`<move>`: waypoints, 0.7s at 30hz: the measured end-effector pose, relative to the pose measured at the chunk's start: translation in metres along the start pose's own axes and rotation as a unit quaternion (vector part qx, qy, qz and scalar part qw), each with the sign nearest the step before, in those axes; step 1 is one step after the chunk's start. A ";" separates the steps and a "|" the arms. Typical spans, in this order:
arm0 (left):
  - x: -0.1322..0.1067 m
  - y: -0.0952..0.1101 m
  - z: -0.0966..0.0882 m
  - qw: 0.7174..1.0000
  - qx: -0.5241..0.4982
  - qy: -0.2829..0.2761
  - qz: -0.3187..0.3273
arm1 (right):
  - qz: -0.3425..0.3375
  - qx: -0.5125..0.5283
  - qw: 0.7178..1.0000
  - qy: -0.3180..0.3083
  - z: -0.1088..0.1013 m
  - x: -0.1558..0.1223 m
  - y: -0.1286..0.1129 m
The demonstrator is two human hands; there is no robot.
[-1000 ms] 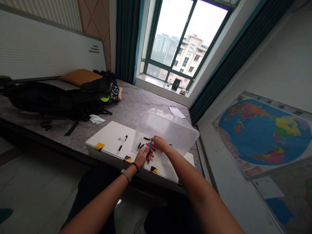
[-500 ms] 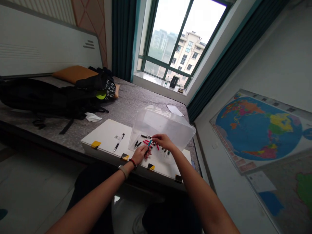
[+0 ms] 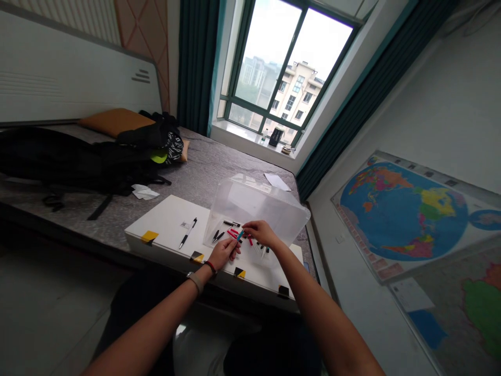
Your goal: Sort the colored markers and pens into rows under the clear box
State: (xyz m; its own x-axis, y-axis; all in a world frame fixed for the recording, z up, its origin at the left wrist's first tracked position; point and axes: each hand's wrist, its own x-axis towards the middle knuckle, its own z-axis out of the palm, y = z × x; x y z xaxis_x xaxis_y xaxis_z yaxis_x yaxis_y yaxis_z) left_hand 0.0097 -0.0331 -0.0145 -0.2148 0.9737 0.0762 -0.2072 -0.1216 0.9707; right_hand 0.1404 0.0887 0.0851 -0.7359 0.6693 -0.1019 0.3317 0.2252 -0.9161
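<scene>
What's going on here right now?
A person's left hand holds a slim blue pen-like item, and the right hand has its fingertips at the item's upper end. Red and black pens lie loose in a translucent plastic bin on a flat white box. One black-and-white pen lies on the box, outside the bin.

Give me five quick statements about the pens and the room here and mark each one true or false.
1. The left hand holds a blue pen. True.
2. The black-and-white pen lies on the windowsill. False: the black-and-white pen lies on the white box.
3. Red pens lie near the left hand. True.
4. The curtains are bright red. False: the curtains are dark green.
5. A world map hangs on the wall. True.
</scene>
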 end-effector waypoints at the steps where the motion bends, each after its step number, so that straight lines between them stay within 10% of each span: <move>1: 0.000 0.000 0.000 1.000 0.002 -0.001 0.003 | -0.002 -0.002 1.000 0.002 0.001 -0.001 -0.001; 9: 0.000 -0.001 -0.001 1.000 -0.004 0.000 0.003 | -0.018 -0.038 0.998 -0.041 0.003 -0.007 0.000; 12: 0.000 0.000 0.000 1.000 -0.018 0.002 0.003 | -0.030 -0.097 0.994 0.034 -0.006 -0.011 -0.004; 15: 0.000 0.001 0.000 1.000 -0.026 0.003 0.003 | 0.007 -0.250 0.962 0.108 -0.015 -0.014 -0.004; 21: -0.001 0.002 0.001 1.000 -0.024 0.013 -0.005 | 0.147 -0.438 0.887 0.017 -0.002 -0.020 0.019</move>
State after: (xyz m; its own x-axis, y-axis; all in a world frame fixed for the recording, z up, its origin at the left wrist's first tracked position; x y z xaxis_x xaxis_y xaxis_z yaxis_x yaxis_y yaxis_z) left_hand 0.0101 -0.0341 -0.0122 -0.2381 0.9694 0.0606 -0.2543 -0.1224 0.9593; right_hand 0.1626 0.0806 0.0706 -0.5289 0.8078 -0.2602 0.8481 0.4917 -0.1975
